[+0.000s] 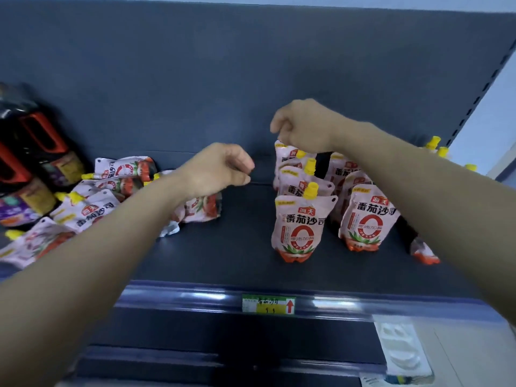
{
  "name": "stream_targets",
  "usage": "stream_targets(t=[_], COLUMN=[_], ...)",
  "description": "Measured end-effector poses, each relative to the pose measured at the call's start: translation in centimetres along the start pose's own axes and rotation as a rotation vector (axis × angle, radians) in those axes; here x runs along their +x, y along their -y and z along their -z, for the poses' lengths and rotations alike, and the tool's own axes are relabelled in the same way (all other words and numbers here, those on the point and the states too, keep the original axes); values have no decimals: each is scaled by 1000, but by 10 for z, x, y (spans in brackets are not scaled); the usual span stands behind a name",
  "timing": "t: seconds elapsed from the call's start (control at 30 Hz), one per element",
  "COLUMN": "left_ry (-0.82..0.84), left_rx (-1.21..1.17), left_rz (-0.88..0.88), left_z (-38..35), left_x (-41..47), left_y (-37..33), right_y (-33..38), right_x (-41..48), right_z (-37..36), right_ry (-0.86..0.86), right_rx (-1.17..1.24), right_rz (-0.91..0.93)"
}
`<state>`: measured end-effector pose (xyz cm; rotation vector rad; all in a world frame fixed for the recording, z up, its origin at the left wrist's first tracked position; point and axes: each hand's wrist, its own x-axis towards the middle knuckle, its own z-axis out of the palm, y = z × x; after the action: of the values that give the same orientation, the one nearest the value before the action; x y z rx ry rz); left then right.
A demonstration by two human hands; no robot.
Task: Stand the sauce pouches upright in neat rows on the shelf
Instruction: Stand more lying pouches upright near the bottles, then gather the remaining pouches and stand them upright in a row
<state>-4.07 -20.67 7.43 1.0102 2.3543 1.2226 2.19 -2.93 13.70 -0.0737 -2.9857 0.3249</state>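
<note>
Pink sauce pouches with yellow caps stand in two rows on the dark shelf (237, 252), right of centre. The front pouch of the left row (300, 227) and the front pouch of the right row (368, 219) face me upright. My right hand (304, 127) reaches over the left row and pinches the top of its rearmost pouch (284, 156). My left hand (220, 169) hovers mid-shelf with curled fingers and holds nothing. Several pouches lie flat in a loose pile (92, 210) at the left. My right forearm hides part of another pouch (423, 252).
Dark bottles with red handles (36, 152) stand at the far left beside the pile. More yellow caps (432, 142) show by the shelf's right upright. A green and yellow price tag (269, 304) sits on the front rail. Bare shelf lies between pile and rows.
</note>
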Motion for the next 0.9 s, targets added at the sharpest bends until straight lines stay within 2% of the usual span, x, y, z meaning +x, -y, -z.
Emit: stream_targets(t=[0.17, 0.4, 0.6, 0.9], left_ry=[-329, -461, -344, -92], left_rx=[20, 93, 204, 461], left_rz=[98, 233, 275, 283], left_z=[43, 94, 122, 133], left_x=[-30, -53, -36, 16], left_y=[30, 84, 135, 196], right_y=[45, 104, 130, 123], right_x=[29, 75, 113, 153], right_z=[-25, -65, -97, -137], right_ry=[45, 112, 204, 278], right_rx=[-27, -91, -133, -139], right_rz=[160, 276, 205, 28])
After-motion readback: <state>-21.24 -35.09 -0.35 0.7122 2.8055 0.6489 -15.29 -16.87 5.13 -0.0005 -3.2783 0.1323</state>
